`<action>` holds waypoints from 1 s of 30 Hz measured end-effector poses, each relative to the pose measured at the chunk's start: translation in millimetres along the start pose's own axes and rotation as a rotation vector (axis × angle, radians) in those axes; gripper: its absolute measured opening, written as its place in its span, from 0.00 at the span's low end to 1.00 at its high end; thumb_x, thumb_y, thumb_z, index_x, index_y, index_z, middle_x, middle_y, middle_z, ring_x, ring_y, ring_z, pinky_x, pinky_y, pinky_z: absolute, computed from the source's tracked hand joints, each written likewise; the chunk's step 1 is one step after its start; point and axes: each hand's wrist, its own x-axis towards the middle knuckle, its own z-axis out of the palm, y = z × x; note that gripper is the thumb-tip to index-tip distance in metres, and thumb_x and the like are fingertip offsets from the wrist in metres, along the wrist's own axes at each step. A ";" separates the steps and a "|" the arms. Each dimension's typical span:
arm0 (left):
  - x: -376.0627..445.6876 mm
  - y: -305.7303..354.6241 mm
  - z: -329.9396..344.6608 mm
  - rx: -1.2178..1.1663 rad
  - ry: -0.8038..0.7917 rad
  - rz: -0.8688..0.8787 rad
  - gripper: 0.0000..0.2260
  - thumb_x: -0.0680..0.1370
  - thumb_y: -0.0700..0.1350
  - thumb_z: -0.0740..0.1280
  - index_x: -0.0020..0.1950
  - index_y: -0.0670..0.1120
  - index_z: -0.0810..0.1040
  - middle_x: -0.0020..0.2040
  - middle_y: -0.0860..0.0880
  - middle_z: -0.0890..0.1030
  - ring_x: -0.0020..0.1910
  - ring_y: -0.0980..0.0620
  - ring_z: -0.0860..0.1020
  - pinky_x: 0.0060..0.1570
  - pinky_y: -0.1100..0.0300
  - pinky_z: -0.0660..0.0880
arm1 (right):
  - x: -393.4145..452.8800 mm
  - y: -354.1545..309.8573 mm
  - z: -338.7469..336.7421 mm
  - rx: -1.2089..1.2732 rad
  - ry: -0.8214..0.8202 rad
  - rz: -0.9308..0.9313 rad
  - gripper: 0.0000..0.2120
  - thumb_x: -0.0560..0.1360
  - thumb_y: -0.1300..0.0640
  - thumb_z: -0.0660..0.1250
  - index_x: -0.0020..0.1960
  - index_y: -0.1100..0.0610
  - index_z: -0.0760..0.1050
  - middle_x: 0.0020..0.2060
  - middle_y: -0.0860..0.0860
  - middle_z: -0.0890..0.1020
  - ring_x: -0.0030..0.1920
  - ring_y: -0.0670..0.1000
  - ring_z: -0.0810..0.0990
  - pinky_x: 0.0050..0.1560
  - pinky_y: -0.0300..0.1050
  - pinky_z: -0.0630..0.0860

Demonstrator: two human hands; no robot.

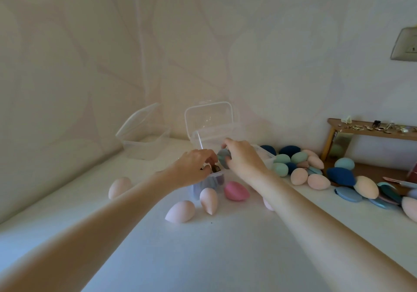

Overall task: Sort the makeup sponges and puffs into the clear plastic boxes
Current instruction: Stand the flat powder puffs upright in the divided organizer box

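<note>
A clear plastic box (pixel 198 188) stands in the middle of the white table, with dark puffs inside. My left hand (pixel 194 167) curls over its rim, fingers on a dark puff. My right hand (pixel 242 156) grips a grey-blue puff (pixel 223 157) just above the box. A second clear box (pixel 209 120) with its lid up stands behind, and a third (pixel 144 142) sits at the back left. Pale pink sponges (pixel 208 199) and a deep pink sponge (pixel 235 191) lie around the front box.
A heap of teal, navy and peach sponges and flat blue puffs (pixel 316 172) spreads along the right of the table. A small wooden shelf (pixel 370 131) with trinkets stands at the far right against the wall. One pale sponge (pixel 119 186) lies alone at left.
</note>
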 end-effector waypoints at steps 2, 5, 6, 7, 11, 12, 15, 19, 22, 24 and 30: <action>0.6 -1.8 -1.4 0.093 -0.008 0.004 0.14 0.77 0.40 0.58 0.60 0.49 0.76 0.59 0.51 0.79 0.60 0.48 0.71 0.63 0.55 0.65 | -2.9 -5.5 2.7 -0.071 -0.050 -0.040 0.15 0.76 0.67 0.59 0.62 0.61 0.72 0.54 0.60 0.79 0.54 0.61 0.77 0.51 0.50 0.74; 1.1 -4.1 -4.8 0.158 -0.058 0.004 0.15 0.79 0.42 0.57 0.62 0.52 0.76 0.61 0.51 0.77 0.62 0.47 0.68 0.64 0.53 0.64 | -3.3 -10.6 4.0 -0.103 -0.112 -0.053 0.11 0.77 0.66 0.57 0.58 0.63 0.70 0.48 0.59 0.79 0.48 0.61 0.76 0.44 0.52 0.72; 1.4 -4.9 -5.3 0.164 -0.074 0.008 0.15 0.79 0.42 0.57 0.63 0.52 0.76 0.62 0.52 0.76 0.62 0.47 0.68 0.65 0.53 0.64 | -2.8 -11.8 3.4 -0.118 -0.138 -0.057 0.09 0.77 0.66 0.56 0.57 0.63 0.69 0.46 0.59 0.78 0.44 0.59 0.74 0.41 0.50 0.68; 1.8 -5.6 -5.9 0.163 -0.084 0.012 0.16 0.78 0.42 0.57 0.62 0.53 0.76 0.63 0.52 0.76 0.63 0.47 0.67 0.65 0.53 0.64 | -2.4 -13.8 1.4 -0.136 -0.168 -0.058 0.08 0.77 0.66 0.55 0.55 0.63 0.70 0.46 0.60 0.78 0.42 0.58 0.72 0.39 0.49 0.66; 6.7 -4.9 -4.7 0.129 -0.106 -0.013 0.17 0.77 0.40 0.56 0.61 0.52 0.77 0.59 0.51 0.79 0.64 0.49 0.69 0.64 0.55 0.62 | -2.5 -18.7 -5.7 -0.209 -0.297 -0.027 0.08 0.76 0.66 0.56 0.51 0.60 0.72 0.47 0.60 0.73 0.47 0.58 0.71 0.43 0.46 0.63; 8.5 -4.1 -4.5 0.131 -0.120 -0.020 0.17 0.77 0.40 0.56 0.61 0.53 0.76 0.59 0.51 0.79 0.64 0.50 0.70 0.64 0.56 0.61 | -1.7 -17.7 -5.3 -0.217 -0.304 -0.016 0.09 0.76 0.66 0.56 0.51 0.59 0.72 0.48 0.60 0.72 0.52 0.59 0.71 0.46 0.46 0.63; 10.8 -0.1 -4.5 0.164 -0.213 -0.049 0.19 0.79 0.43 0.53 0.65 0.58 0.73 0.63 0.52 0.76 0.66 0.50 0.65 0.67 0.55 0.55 | -2.0 -11.3 0.7 -0.173 -0.297 0.011 0.15 0.74 0.68 0.54 0.58 0.60 0.70 0.55 0.58 0.74 0.60 0.59 0.68 0.52 0.47 0.63; 16.4 5.3 -4.0 0.254 -0.321 -0.095 0.19 0.81 0.47 0.48 0.66 0.59 0.70 0.66 0.53 0.70 0.64 0.47 0.62 0.68 0.54 0.55 | -2.5 -1.7 3.7 -0.036 -0.263 0.036 0.19 0.72 0.70 0.53 0.61 0.58 0.67 0.56 0.59 0.74 0.59 0.59 0.69 0.56 0.50 0.71; 20.7 3.6 0.5 0.234 -0.350 -0.160 0.19 0.81 0.47 0.47 0.68 0.56 0.70 0.66 0.53 0.69 0.66 0.46 0.62 0.69 0.52 0.55 | -4.4 2.3 0.7 -0.023 -0.277 0.044 0.19 0.74 0.69 0.53 0.61 0.56 0.68 0.59 0.58 0.70 0.56 0.59 0.72 0.60 0.54 0.72; 23.7 2.5 3.8 0.214 -0.340 -0.161 0.19 0.81 0.46 0.46 0.68 0.56 0.69 0.65 0.53 0.71 0.68 0.47 0.62 0.71 0.51 0.55 | -6.2 3.4 -1.1 -0.030 -0.281 0.047 0.18 0.75 0.68 0.53 0.61 0.57 0.69 0.59 0.57 0.68 0.55 0.60 0.74 0.60 0.53 0.73; 22.2 4.6 4.2 0.196 -0.294 -0.185 0.18 0.82 0.44 0.49 0.69 0.55 0.68 0.66 0.52 0.73 0.69 0.45 0.60 0.73 0.51 0.52 | -8.3 4.5 -1.4 -0.015 -0.261 0.014 0.17 0.74 0.69 0.53 0.58 0.57 0.72 0.58 0.58 0.69 0.56 0.59 0.74 0.59 0.51 0.73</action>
